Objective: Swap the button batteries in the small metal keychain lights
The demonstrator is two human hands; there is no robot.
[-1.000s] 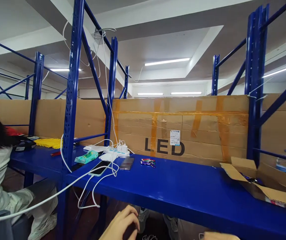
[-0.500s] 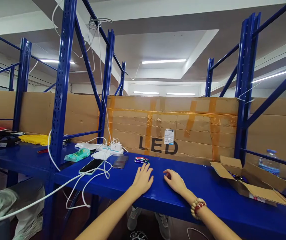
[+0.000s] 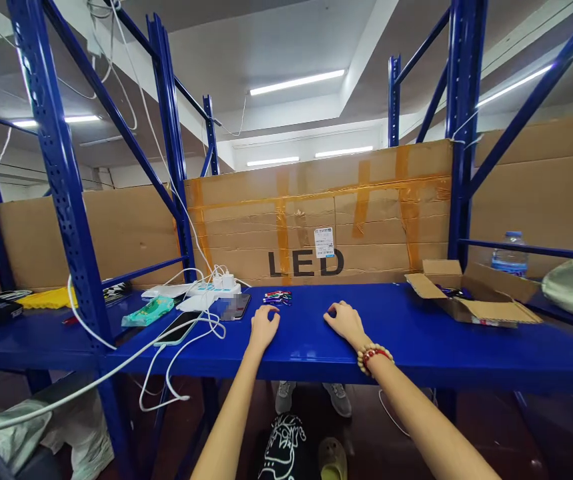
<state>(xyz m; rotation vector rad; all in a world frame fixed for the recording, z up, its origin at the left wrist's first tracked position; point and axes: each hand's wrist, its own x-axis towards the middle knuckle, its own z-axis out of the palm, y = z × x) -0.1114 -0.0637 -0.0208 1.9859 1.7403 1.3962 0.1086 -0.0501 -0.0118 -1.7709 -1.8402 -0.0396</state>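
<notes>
My left hand (image 3: 265,325) rests on the blue tabletop just in front of a small pile of slim, shiny, multicoloured pieces (image 3: 278,297). Its fingers are loosely bent, with a gap at the thumb and nothing seen in them; whether the fingertips touch the nearest piece is unclear. To the right, my right hand (image 3: 345,321) lies on the bare blue surface, loosely curled, thumb and fingers apart, holding nothing visible. A beaded bracelet (image 3: 373,357) circles the right wrist. The kind of the small pieces is too small to make out.
An open cardboard box (image 3: 471,300) with similar small pieces stands at the right, a water bottle (image 3: 510,257) behind it. At left lie a phone (image 3: 179,328), a green packet (image 3: 149,312), a power strip (image 3: 206,288) and white cables. A cardboard panel (image 3: 386,247) lines the back.
The view has shifted, showing more of the right side. My left hand has drawn its spread fingers in and moved left, away from the right hand. The right hand stays loosely curled.
</notes>
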